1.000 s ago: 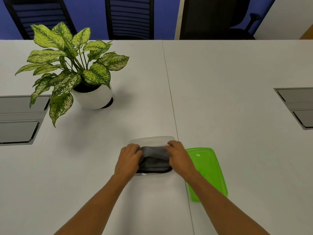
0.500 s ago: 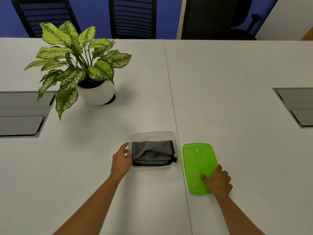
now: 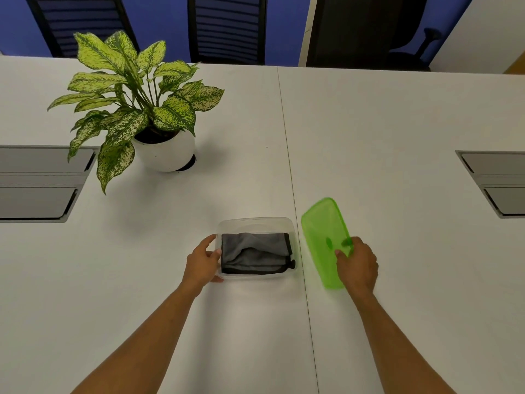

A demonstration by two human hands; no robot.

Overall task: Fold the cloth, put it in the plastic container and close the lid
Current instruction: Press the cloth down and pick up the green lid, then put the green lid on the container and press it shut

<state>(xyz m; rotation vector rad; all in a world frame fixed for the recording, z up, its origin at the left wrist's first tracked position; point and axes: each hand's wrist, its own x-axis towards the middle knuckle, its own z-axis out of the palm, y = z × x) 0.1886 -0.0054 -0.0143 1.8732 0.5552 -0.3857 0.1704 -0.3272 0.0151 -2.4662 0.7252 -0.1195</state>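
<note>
A folded grey cloth point(image 3: 255, 253) with a black edge lies inside the clear plastic container point(image 3: 255, 223) on the white table. My left hand point(image 3: 203, 261) holds the container's left wall, thumb on the rim. The translucent green lid point(image 3: 322, 231) is tilted up off the table to the right of the container. My right hand point(image 3: 356, 263) grips the lid at its near end, fingers showing through the plastic. The container is uncovered.
A potted plant point(image 3: 142, 109) in a white pot stands at the back left. Grey cable hatches sit at the left edge point(image 3: 39, 183) and right edge point(image 3: 497, 183). Chairs point(image 3: 227, 27) line the table's far side. A seam point(image 3: 292, 177) runs down the table.
Both hands left the cloth in the container. My left hand took the container's left side; my right hand reached the lid, gripped it and lifted it off the table, tilted.
</note>
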